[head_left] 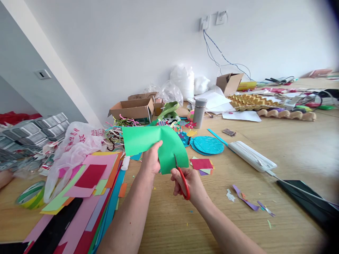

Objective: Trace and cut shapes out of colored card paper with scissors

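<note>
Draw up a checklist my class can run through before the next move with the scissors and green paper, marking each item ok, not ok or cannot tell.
1. Green paper gripped by the left hand: ok, thumb on top.
2. Red-handled scissors held in the right hand: ok.
3. Left thumb apart from the visible blade: ok.
4. Left fingers beneath the paper clear of the scissors: cannot tell, mostly hidden.
5. Wooden tabletop free of offcuts: not ok, a purple paper strip lies to the right.
6. Grey-lidded tumbler upright: ok.
</note>
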A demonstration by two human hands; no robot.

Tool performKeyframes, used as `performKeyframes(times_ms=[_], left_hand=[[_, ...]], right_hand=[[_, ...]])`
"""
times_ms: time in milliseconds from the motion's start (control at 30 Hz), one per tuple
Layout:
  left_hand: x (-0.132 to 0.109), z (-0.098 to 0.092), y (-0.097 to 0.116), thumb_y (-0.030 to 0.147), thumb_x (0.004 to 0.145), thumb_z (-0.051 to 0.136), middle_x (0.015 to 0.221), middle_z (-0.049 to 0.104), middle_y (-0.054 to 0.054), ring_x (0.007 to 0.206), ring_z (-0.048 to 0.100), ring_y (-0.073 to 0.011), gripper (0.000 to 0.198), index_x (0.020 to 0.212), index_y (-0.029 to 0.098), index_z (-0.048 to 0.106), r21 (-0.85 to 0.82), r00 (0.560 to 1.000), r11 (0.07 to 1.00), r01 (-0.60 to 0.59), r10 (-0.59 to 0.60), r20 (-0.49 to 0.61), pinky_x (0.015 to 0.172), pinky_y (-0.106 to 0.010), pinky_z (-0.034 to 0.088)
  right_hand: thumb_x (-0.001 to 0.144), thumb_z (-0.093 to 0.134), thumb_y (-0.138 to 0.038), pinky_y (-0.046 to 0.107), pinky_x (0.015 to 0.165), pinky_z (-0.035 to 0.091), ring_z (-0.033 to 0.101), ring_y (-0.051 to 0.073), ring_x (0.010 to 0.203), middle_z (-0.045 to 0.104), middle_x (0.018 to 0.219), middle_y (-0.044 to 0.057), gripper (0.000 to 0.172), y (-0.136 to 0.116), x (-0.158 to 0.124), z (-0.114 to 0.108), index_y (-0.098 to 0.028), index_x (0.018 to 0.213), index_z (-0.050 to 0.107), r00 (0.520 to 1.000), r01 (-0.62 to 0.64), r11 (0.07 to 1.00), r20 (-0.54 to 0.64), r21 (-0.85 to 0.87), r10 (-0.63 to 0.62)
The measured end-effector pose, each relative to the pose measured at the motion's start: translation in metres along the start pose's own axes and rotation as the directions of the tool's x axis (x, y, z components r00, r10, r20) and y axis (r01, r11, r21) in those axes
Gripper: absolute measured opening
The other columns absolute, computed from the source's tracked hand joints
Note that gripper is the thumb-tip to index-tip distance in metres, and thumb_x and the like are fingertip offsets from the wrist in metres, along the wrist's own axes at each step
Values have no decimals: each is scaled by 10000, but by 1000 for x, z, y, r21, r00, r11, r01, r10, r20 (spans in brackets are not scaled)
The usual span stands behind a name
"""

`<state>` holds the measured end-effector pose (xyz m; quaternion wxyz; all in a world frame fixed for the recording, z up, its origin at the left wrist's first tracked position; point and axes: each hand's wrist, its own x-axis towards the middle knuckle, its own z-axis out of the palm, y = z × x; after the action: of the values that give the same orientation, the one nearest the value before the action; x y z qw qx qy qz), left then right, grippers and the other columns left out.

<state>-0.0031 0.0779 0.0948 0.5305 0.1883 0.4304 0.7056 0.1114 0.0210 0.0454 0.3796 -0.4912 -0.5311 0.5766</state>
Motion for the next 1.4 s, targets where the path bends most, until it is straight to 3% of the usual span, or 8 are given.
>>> performKeyframes(times_ms=[467, 800, 1100, 1400], left_hand=[[-8, 2, 0, 170, 589, 730, 944, 723, -65, 990, 650, -260, 264, 848, 165, 681, 88, 996, 992, -89, 87, 34, 956, -402, 466], [-11, 4, 2, 169, 594, 722, 911, 726, -62, 965, 656, -252, 251, 842, 159, 680, 93, 996, 992, -84, 82, 25, 961, -398, 457], [-10, 4, 0, 184, 578, 737, 923, 721, -63, 979, 645, -265, 221, 790, 163, 676, 117, 997, 990, -82, 79, 26, 923, -407, 473], [-9, 2, -1, 206, 550, 754, 917, 719, -62, 1007, 630, -262, 232, 762, 156, 675, 123, 995, 988, -98, 94, 39, 917, -383, 473]], right_hand=[[722, 514, -682, 204, 344, 297, 417, 93, 328, 587, 398, 26, 517, -3, 0, -3, -182, 595, 524, 997, 70, 997, -13, -12, -71], [691, 546, -682, 197, 310, 264, 405, 90, 276, 532, 341, -1, 513, -1, 0, 0, -177, 600, 528, 999, -14, 999, -32, 35, 15], [722, 502, -714, 199, 341, 312, 431, 94, 317, 578, 381, 26, 553, -1, 0, -3, -180, 580, 520, 999, 44, 999, -23, 17, -44], [709, 548, -685, 201, 328, 284, 461, 110, 299, 530, 339, -6, 517, 4, 2, -2, -187, 575, 512, 999, 18, 999, -42, 27, -17]])
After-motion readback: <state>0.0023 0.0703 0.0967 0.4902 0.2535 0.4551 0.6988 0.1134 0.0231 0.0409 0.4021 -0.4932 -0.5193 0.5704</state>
